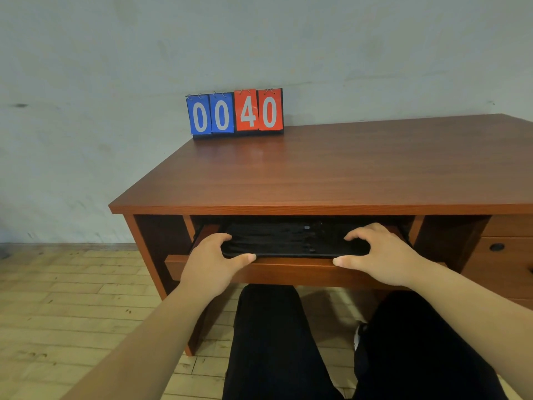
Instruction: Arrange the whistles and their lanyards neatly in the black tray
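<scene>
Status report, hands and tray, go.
Left hand and right hand grip the ends of the black tray. Tray lies in the open drawer, contents too dark to read. Desktop edge overhangs its rear.

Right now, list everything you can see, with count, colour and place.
scoreboard: one, blue and red, desk's back edge
desk: one, reddish-brown, by wall
shelf: one, reddish-brown, under desktop
tray: one, black, on shelf; contents too dark
drawer: one seen, reddish-brown, desk's right
floor: one, pale planks, below
wall: one, grey-white, behind desk
legs: two, black trousers, below shelf
left grip: one, bare, holds tray's left end
right grip: one, bare, holds tray's right end
</scene>
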Demonstrator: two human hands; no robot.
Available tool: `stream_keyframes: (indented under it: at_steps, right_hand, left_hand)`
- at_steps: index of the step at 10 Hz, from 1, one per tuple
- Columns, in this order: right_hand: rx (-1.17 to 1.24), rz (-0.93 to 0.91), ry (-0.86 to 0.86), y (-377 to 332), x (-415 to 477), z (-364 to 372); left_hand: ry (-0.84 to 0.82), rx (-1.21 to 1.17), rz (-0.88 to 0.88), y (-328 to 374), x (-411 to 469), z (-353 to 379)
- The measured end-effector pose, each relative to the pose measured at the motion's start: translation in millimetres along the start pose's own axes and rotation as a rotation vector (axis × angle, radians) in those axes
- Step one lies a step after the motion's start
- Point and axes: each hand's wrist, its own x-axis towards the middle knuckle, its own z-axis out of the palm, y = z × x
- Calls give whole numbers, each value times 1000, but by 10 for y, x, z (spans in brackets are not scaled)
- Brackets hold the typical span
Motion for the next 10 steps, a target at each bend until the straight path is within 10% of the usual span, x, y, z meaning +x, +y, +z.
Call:
stream_keyframes:
  at_steps: [10]
  right_hand:
    - [-244, 33, 25, -101, -178, 146]
  left_hand:
    - [-19, 521, 171, 12, -112, 99]
